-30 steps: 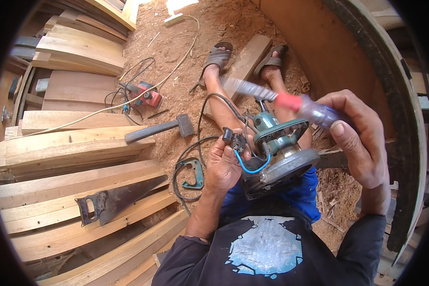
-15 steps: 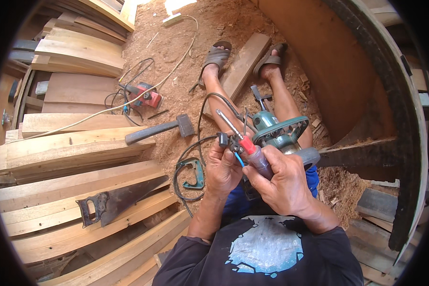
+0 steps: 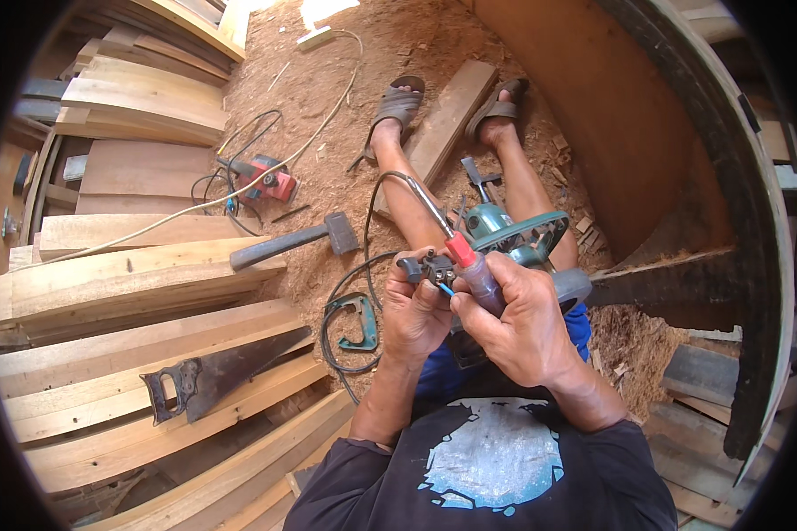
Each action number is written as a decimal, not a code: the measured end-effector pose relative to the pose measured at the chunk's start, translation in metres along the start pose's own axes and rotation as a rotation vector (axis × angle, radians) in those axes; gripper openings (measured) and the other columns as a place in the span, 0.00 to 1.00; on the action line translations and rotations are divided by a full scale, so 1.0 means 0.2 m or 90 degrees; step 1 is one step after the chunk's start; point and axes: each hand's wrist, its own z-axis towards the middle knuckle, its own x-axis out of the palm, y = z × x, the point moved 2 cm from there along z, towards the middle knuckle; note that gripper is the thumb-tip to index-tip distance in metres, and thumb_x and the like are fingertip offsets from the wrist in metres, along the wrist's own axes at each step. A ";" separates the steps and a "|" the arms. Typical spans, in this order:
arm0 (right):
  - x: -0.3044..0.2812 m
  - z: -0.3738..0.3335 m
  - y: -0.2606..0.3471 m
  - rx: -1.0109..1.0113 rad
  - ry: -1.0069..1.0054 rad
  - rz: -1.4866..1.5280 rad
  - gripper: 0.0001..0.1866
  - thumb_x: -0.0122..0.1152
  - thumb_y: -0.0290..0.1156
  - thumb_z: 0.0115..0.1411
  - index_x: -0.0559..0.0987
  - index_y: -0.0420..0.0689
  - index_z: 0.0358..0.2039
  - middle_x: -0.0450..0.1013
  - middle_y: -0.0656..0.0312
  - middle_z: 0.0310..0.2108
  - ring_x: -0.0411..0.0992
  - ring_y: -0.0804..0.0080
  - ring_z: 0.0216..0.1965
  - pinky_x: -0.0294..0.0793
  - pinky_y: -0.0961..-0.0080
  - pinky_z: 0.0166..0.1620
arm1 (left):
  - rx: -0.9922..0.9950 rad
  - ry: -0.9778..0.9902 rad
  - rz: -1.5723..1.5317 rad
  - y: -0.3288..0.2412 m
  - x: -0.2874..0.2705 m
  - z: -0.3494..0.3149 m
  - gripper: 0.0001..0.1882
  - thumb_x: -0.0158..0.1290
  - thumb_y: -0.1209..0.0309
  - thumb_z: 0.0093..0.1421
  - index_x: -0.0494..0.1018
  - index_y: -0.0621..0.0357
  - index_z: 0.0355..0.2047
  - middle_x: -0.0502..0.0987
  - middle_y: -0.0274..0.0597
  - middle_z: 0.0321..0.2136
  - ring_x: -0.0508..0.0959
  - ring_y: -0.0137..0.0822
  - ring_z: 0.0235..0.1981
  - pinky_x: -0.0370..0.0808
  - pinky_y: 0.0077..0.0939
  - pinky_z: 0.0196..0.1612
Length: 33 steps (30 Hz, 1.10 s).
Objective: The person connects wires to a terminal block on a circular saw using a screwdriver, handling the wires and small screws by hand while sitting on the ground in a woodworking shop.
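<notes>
Between the thumb and fingers of my left hand (image 3: 412,323) is a small black electrical switch (image 3: 432,267) with metal terminals. A short blue wire (image 3: 447,289) runs from it toward my right hand (image 3: 531,326). That hand is closed round a screwdriver (image 3: 481,285) with a see-through purplish handle and a red collar. Its shaft points away from me, and the tip is apart from the switch. A green power tool (image 3: 553,232) with a round base lies across my lap, partly hidden behind my right hand. On the sawdust left of my legs sits a loose green handle cover (image 3: 367,326).
A hammer (image 3: 297,241) and a handsaw (image 3: 186,388) rest on the stacked boards (image 3: 88,358) at left. A red power tool (image 3: 273,181) and a pale cord (image 3: 323,133) lie beyond. One plank (image 3: 456,115) lies between my feet. A large curved wooden panel (image 3: 629,115) rises at right.
The switch has turned in my left fingers, so its terminals show more. The screwdriver has swung slightly, its tip now farther from me. Both hands keep their holds.
</notes>
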 end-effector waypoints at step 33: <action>-0.01 0.02 -0.03 0.030 0.026 0.199 0.05 0.65 0.22 0.59 0.76 0.39 0.32 0.70 0.68 0.23 0.66 0.84 0.26 0.69 0.78 0.31 | 0.064 0.077 0.012 -0.05 0.09 0.03 0.20 0.59 0.77 0.64 0.71 0.56 0.55 0.74 0.60 0.57 0.81 0.41 0.51 0.79 0.37 0.57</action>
